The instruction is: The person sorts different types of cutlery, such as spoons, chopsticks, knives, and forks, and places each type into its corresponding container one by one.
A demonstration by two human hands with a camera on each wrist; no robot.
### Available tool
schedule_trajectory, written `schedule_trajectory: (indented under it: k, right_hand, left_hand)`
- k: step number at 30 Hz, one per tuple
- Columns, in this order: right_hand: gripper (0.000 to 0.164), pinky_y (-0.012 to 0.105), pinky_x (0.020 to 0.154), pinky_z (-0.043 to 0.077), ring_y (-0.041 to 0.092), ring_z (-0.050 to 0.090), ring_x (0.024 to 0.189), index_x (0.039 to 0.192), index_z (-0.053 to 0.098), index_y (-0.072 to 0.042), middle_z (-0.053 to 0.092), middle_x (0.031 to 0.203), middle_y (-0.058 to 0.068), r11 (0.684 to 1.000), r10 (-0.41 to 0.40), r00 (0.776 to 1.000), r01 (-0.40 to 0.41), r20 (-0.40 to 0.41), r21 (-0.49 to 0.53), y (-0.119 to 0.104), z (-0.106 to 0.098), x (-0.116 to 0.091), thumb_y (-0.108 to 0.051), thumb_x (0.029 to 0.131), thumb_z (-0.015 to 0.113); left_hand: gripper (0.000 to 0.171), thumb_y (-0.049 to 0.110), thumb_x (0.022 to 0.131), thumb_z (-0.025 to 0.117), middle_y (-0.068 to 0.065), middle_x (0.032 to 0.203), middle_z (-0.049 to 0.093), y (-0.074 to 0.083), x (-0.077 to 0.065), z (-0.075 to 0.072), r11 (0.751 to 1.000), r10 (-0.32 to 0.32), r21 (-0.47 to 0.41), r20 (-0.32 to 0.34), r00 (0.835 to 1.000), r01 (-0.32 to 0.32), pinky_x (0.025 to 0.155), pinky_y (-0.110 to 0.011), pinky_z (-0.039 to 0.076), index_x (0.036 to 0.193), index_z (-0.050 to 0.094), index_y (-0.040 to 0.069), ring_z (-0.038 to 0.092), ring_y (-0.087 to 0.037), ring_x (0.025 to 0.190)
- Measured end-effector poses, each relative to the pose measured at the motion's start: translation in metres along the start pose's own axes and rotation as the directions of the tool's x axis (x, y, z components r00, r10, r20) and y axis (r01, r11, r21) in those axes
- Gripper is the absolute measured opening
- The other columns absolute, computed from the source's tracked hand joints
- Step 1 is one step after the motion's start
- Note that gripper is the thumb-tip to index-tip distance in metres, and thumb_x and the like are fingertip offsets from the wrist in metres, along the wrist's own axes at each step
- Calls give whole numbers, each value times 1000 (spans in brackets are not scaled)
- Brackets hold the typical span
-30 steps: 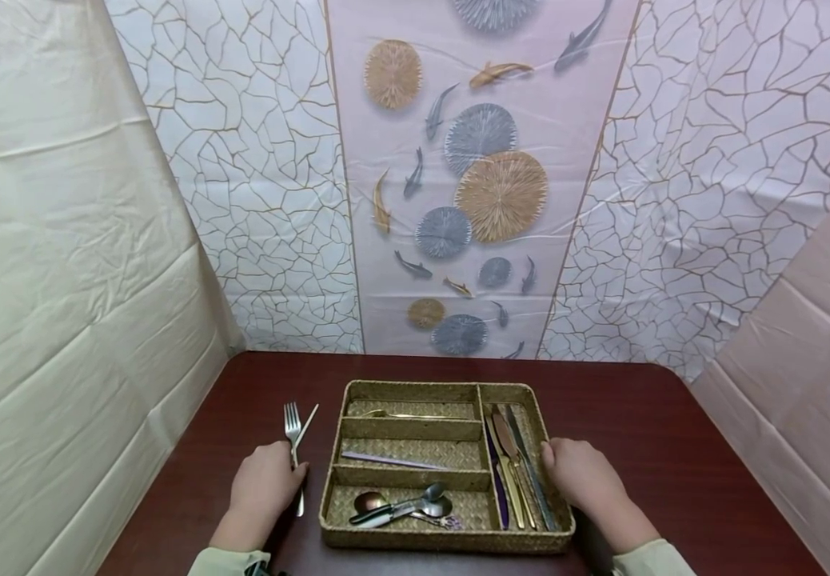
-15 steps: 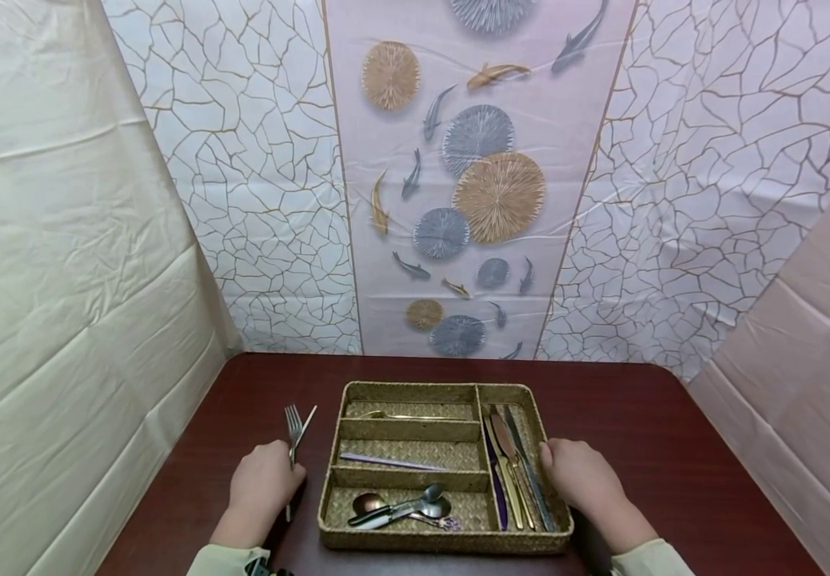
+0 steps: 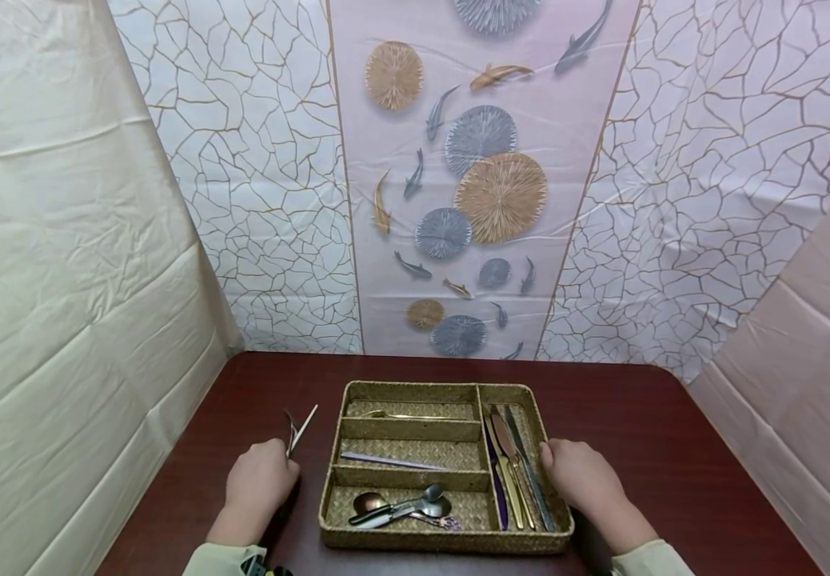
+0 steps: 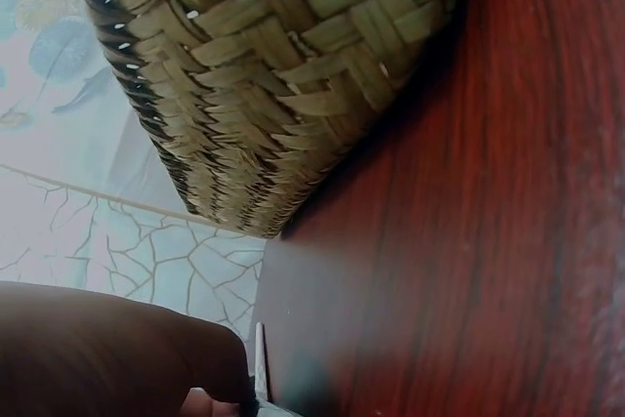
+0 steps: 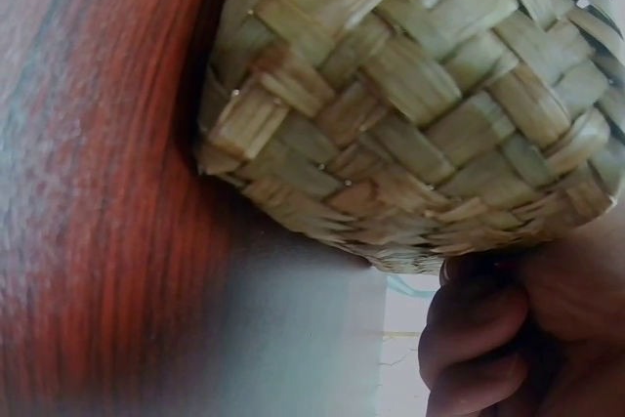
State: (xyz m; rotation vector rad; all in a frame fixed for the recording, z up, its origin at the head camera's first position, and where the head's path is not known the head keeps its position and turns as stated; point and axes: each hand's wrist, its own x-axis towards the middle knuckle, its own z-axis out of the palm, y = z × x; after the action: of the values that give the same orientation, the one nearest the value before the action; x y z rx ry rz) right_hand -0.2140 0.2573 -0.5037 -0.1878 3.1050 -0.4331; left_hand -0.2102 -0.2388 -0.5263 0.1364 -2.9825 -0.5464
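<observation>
My left hand [image 3: 260, 480] pinches a fork [image 3: 290, 428] left of the tray, its tines pointing away and now seen nearly edge-on; the hand hides most of its handle. A slim pale stick [image 3: 306, 424] lies slanted beside the fork; the left wrist view shows the stick [image 4: 260, 358] beyond the fingers. On the other side, my right hand [image 3: 584, 480] holds the right rim of a woven tray [image 3: 451, 542], its fingers [image 5: 469, 334] curled close against the outer wall in the right wrist view.
The tray's right compartment holds several knives [image 3: 512, 472]. Spoons [image 3: 404, 508] lie in the front compartment, a purple stick [image 3: 393, 461] in the middle one, and a thin gold utensil [image 3: 408, 415] at the back. Patterned cloth [image 3: 285, 200] hangs behind the dark red table [image 3: 624, 408].
The fork has turned in my left fingers, from tines showing flat to nearly edge-on, and its handle end has gone out of sight. My right hand and the tray have stayed put.
</observation>
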Motion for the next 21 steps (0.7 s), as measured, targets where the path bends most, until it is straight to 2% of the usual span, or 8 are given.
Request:
schedule_trajectory:
  k: [4, 9, 15, 21]
  right_hand:
    - [40, 52, 66, 50, 22, 57, 66, 76, 55, -15, 53, 68, 2, 1000, 3, 1000, -3, 2, 0, 0, 1, 0, -23, 115, 49]
    - [40, 51, 65, 49, 21, 55, 65, 76, 54, -16, 51, 67, 2, 1000, 1, 1000, -1, -3, 0, 1, 2, 0, -22, 115, 49]
    - [40, 53, 66, 51, 24, 60, 68, 76, 54, -16, 54, 68, 2, 1000, -13, 1000, 13, -16, -6, 2, 2, 0, -22, 115, 49]
    - [38, 55, 68, 52, 28, 64, 71, 77, 55, -16, 57, 71, 3, 1000, -16, 1000, 16, -20, -2, 1, 0, 0, -21, 114, 50]
  left_hand:
    - [19, 10, 90, 64, -10, 64, 59, 0, -1, -2, 1000, 12, 5, -29, 1000, -12, 54, -56, 52, 72, 57, 7, 63, -35, 57]
    - [19, 8, 100, 59, -15, 70, 60, 2, -1, -7, 999, 31, 41, -62, 998, -29, 59, -60, 56, 84, 58, 1, 67, -43, 65]
    - [22, 11, 110, 57, -8, 74, 56, 6, 1, -13, 997, 50, 57, -48, 998, -47, 57, -53, 54, 89, 57, 4, 63, -33, 64]
    - [17, 12, 112, 59, -4, 78, 54, 11, 5, -16, 996, 90, 27, -57, 994, -88, 57, -46, 52, 96, 63, 8, 57, -24, 64]
